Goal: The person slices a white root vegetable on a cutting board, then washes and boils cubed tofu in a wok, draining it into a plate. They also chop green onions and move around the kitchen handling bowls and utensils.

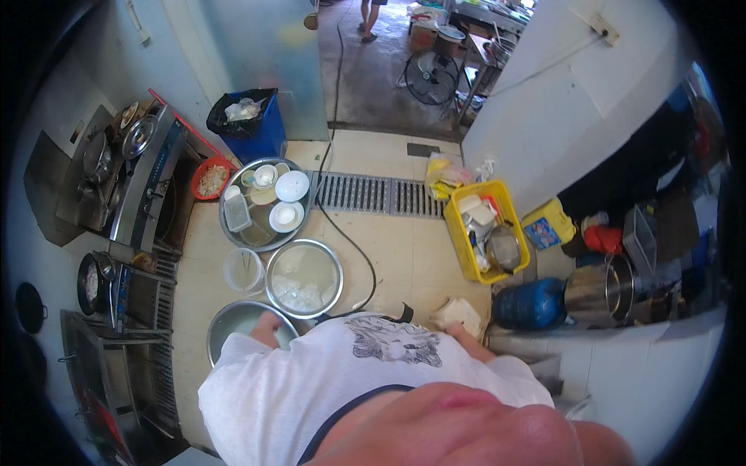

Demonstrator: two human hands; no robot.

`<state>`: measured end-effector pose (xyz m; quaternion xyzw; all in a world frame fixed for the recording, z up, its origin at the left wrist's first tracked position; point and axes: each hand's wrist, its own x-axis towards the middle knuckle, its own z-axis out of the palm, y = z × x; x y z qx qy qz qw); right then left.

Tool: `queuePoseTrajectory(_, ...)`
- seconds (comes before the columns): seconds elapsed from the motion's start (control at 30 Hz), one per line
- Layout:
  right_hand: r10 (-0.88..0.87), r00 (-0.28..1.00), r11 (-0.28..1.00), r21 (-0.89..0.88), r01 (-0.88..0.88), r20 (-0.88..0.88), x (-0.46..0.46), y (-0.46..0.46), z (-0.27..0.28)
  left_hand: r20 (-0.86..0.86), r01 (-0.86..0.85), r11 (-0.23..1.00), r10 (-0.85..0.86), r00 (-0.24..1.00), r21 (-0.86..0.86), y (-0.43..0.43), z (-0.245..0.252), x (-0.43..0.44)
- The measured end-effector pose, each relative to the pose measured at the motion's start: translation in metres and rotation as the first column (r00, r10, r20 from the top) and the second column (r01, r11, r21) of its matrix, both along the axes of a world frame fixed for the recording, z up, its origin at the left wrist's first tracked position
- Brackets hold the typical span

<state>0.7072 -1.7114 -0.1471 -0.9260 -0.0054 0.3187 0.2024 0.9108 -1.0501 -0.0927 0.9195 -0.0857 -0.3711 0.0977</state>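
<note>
My left hand (267,326) reaches over a metal basin (217,328) of pale liquid at the lower left; its fingers are not clear. My right hand (458,331) is beside an off-white object (458,313) on the floor, its kind unclear and the fingers largely hidden. Ahead of my left hand are a round metal basin (304,279) of cloudy liquid with foam and a clear plastic tub (243,272) holding thin sticks. Farther ahead, a large metal basin (264,235) holds white bowls (292,186) and a clear plastic container (237,213).
A black cable (356,242) crosses the tiled floor. A yellow crate (456,247) of kitchenware and a blue gas cylinder (530,303) stand right. A red basin (211,177), blue bin (256,140) and stoves line the left. Beyond the doorway are a fan (432,77) and a person's legs (370,17).
</note>
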Motion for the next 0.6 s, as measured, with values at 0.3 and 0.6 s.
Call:
queuePoseTrajectory(0.3, -0.842, 0.258, 0.307, -0.028, 0.951, -0.473, 0.132, -0.171, 0.002, 0.250, -0.150, 0.819, 0.336, 0.908, -0.554, -0.325, 0.062, 0.361)
queuePoseTrajectory(0.6, -0.592, 0.700, 0.659, 0.262, 0.706, -0.399, 0.534, -0.331, 0.020, 0.167, -0.685, 0.722, 0.691, 0.703, -0.102, -0.282, -0.005, 0.337)
